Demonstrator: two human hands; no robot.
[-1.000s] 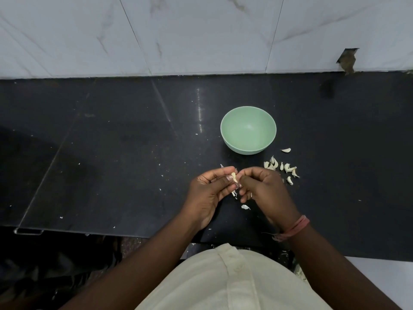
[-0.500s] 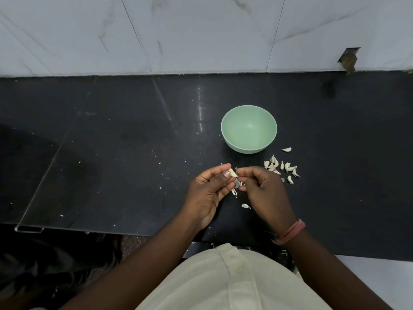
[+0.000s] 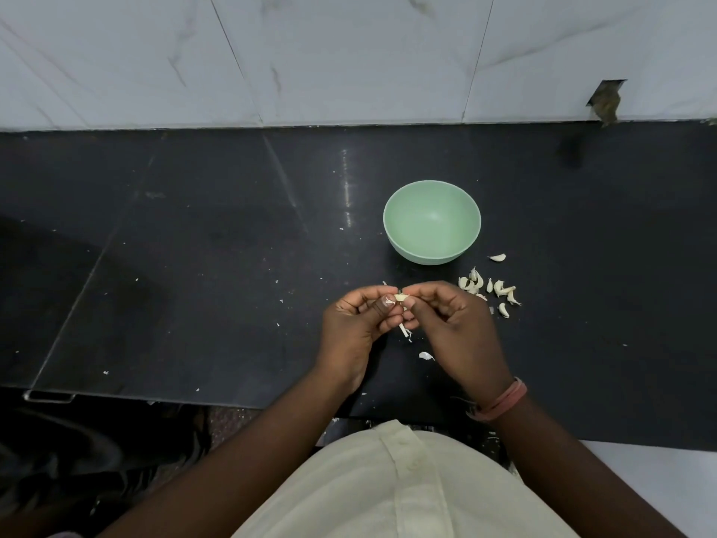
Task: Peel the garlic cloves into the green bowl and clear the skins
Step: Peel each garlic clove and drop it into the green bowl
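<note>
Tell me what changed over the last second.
Little: both hands, left hand and right hand, keep pinching the clove, with skin strips now hanging lower between them. The bowl, the pile of cloves and the skin scrap stayed put.

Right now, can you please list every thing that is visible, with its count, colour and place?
green bowl: one, pale green, on the counter beyond the hands, nothing inside.
garlic cloves: a small cluster, exact count unclear, whitish, on the counter right of the hands; one more lies apart near the bowl.
garlic clove: one, cream, pinched between both hands.
skins: several scraps, white, on the counter under and near the hands.
counter: one, black.
wall tiles: white marble, behind the counter.
shirt: cream, bottom of view.
wristband: pink, right wrist.
left hand: pinches the clove.
right hand: pinches the clove.
</note>
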